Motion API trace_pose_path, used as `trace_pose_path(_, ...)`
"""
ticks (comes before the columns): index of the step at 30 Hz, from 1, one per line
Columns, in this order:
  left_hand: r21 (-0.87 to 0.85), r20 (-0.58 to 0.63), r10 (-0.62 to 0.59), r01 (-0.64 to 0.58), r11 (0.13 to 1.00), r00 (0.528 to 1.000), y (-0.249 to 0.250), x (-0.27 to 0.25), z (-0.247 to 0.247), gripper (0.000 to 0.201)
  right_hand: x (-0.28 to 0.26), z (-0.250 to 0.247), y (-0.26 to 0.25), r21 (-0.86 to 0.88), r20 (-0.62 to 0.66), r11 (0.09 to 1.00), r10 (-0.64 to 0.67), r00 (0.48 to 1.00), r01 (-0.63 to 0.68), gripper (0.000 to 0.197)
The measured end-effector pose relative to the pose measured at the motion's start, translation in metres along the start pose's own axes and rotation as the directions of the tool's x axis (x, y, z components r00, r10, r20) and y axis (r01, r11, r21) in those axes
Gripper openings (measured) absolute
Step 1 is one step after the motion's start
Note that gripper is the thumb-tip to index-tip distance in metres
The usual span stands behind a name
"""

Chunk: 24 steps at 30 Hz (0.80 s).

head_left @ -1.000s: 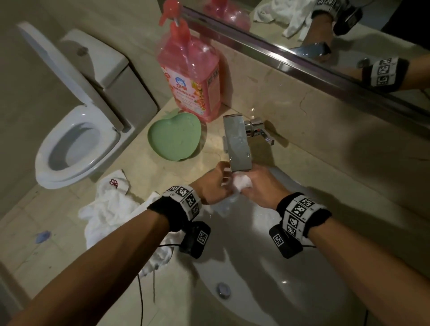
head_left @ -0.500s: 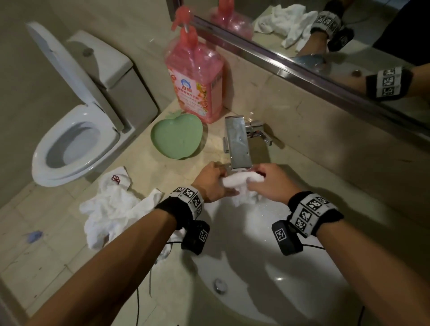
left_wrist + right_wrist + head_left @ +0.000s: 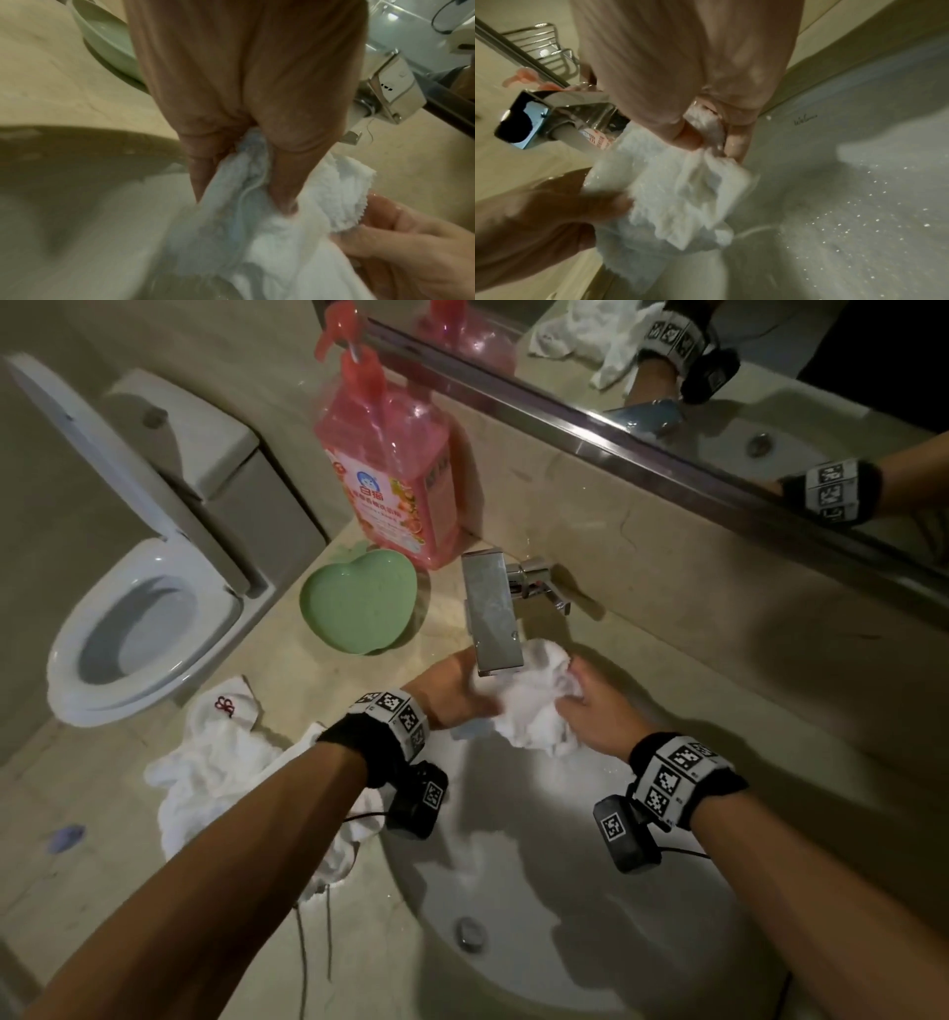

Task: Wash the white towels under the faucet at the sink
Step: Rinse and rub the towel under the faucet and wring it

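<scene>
A wet white towel is bunched under the square chrome faucet, over the white sink. My left hand grips its left side, fingers curled into the cloth. My right hand pinches its right side between thumb and fingers. Water runs from the spout onto the towel, and drops spatter the basin. More white towels lie heaped on the counter to the left of my left forearm.
A pink pump bottle and a green heart-shaped dish stand on the beige counter behind the left of the sink. A toilet with raised lid is at far left. A mirror runs along the back wall.
The towel has opened from a small wad between my hands into a larger bunch, and both hands have spread apart slightly under the faucet.
</scene>
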<state>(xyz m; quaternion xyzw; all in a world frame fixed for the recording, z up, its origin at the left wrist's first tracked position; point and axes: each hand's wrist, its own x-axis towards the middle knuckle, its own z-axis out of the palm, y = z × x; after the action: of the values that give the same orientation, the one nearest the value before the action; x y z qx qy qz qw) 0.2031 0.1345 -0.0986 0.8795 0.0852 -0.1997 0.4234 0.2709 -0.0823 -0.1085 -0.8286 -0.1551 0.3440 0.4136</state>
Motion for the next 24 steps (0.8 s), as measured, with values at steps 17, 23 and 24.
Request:
trace_pose_path(17, 0.025, 0.096, -0.112, 0.110, 0.994, 0.989, -0.015, -0.005, 0.013, 0.091, 0.015, 0.001, -0.024, -0.056, 0.055, 0.983, -0.173, 0.983, 0.176, 0.058)
trace_pose_path(23, 0.326, 0.038, -0.049, 0.033, 0.945, 0.998, -0.012, -0.002, 0.013, 0.061, 0.003, -0.010, -0.024, 0.012, 0.248, 1.000, -0.027, 0.968, 0.025, 0.040)
trace_pose_path(24, 0.366, 0.033, -0.098, 0.080, 0.927, 0.995, -0.013, -0.004, 0.012, 0.064, 0.003, -0.010, -0.024, 0.068, 0.259, 0.998, -0.014, 0.966, -0.004, 0.037)
